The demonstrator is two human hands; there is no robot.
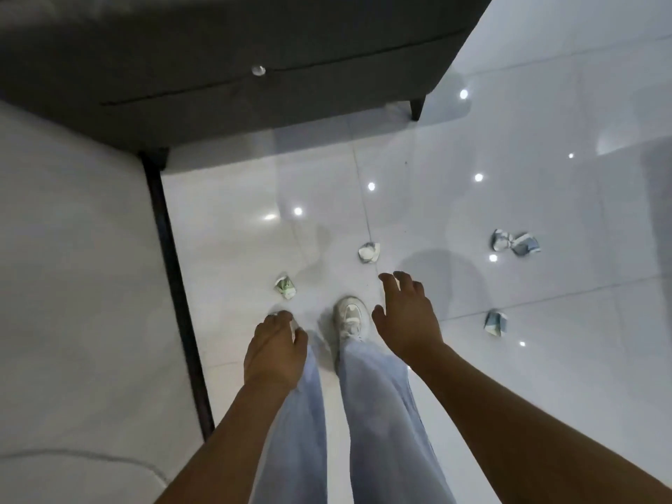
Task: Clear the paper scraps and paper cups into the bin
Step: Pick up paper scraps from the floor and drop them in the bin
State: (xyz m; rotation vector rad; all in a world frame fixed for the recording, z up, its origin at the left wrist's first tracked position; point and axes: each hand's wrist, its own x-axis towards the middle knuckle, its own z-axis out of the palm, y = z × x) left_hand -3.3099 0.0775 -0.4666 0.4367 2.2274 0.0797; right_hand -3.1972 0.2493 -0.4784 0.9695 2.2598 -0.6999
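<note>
1. Four bits of crumpled litter lie on the glossy floor and none is in hand, so we judge the task barely begun; no bin is in view.
2. Furthest left of the litter is a green-printed scrap, just ahead of our left hand. That hand hangs palm-down over the left leg of the pale trousers, its fingers loosely curled. We think it holds nothing, though a pale shape at the fingertips may be the left shoe or a scrap; the view is too blurred to tell.
3. Next comes a white crumpled piece, ahead of the white shoe and just beyond our right hand.
4. That right hand reaches forward, palm down, fingers spread and relaxed, gripping nothing.
5. Further right lie a twisted blue-and-white piece and a folded scrap, well apart from both hands.
6. Our next move calls for bending lower and pinching the white piece, then finding the bin.
</note>
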